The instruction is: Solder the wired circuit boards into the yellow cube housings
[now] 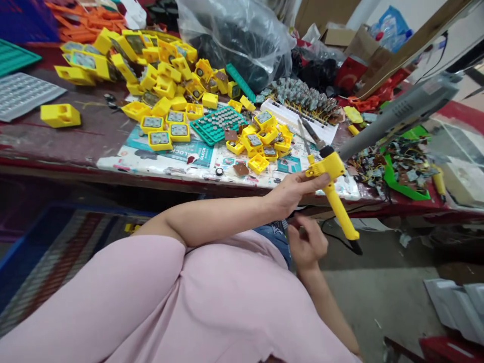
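My left hand [291,191] reaches across my body and grips a yellow plastic housing [328,165] between thumb and fingers, above the table's front edge. A dark part sits on top of the housing. Right behind it, a soldering iron [342,212] slants across the edge, its yellow handle and black cord end pointing down toward me. Whether my hand also touches the iron is unclear. Below the edge, my right hand [308,242] is close to my lap with curled fingers; anything inside them is hidden. Several yellow housings with grey cells [159,140] stand on the printed sheet.
A big heap of yellow housings [166,75] fills the back left. Beside it are a green tray of small round parts [217,126] and a clear plastic bag [242,35]. A grey tube arm [401,116] slants over wired parts in a green tray [406,186].
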`<move>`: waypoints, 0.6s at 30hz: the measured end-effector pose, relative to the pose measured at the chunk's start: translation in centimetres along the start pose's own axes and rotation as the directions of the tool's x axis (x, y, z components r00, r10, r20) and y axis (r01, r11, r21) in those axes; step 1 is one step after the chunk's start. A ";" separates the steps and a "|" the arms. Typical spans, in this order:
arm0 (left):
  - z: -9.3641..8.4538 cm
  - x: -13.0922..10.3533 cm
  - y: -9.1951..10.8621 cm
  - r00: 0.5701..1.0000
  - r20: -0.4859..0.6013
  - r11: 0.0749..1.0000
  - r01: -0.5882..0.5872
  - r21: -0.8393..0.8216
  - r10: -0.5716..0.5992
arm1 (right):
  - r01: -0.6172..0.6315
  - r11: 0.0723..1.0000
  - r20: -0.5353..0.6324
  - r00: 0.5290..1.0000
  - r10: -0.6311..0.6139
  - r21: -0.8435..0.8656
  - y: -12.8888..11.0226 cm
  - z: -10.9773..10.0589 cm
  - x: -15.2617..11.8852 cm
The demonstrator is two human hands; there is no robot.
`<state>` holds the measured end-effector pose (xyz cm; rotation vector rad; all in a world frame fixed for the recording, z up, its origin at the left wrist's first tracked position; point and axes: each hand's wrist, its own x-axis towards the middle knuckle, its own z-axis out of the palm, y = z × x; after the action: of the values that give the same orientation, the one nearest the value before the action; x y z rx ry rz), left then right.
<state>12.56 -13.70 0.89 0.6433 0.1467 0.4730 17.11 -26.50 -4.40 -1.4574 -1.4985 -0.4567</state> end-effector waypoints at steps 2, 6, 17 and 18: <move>0.3 -0.3 -0.1 0.998 0.018 0.998 0.057 0.007 -0.057 | -0.155 0.984 -0.108 0.981 0.164 0.093 1.1 1.1 0.6; 0.6 -0.8 -0.5 0.985 0.077 0.988 0.153 0.000 -0.152 | -0.130 0.939 -0.282 0.933 0.224 0.318 4.3 2.2 2.9; -5.6 -4.4 4.8 0.958 0.172 0.780 0.075 0.621 -0.230 | 0.063 0.991 -0.426 0.905 -0.009 0.115 5.4 3.6 9.4; -7.0 -5.2 6.2 0.966 0.176 0.574 -0.037 0.818 -0.188 | 0.049 0.987 -0.366 0.931 0.010 0.151 5.6 3.0 9.3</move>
<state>3.70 -7.99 -0.95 1.6194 0.1553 0.2052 22.73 -17.70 -0.13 -1.1596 -1.2203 -0.5747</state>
